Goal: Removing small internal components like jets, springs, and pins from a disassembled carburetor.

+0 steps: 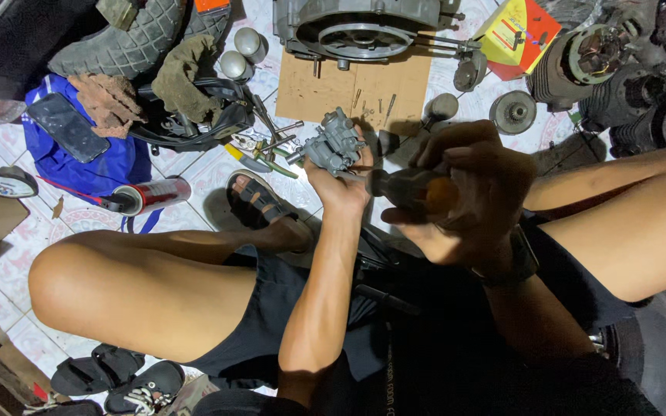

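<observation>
Evidently the left hand [341, 181] clamps the grey carburetor [331, 142] just above the sandalled foot [260, 202], while the right hand [468, 189], closed on a screwdriver [402, 189], aims its shaft leftward at it.

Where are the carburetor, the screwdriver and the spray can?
carburetor [331, 145], head view, on its grey metal body.
screwdriver [410, 190], head view, on its dark handle.
spray can [154, 195], head view, on its red side.
</observation>
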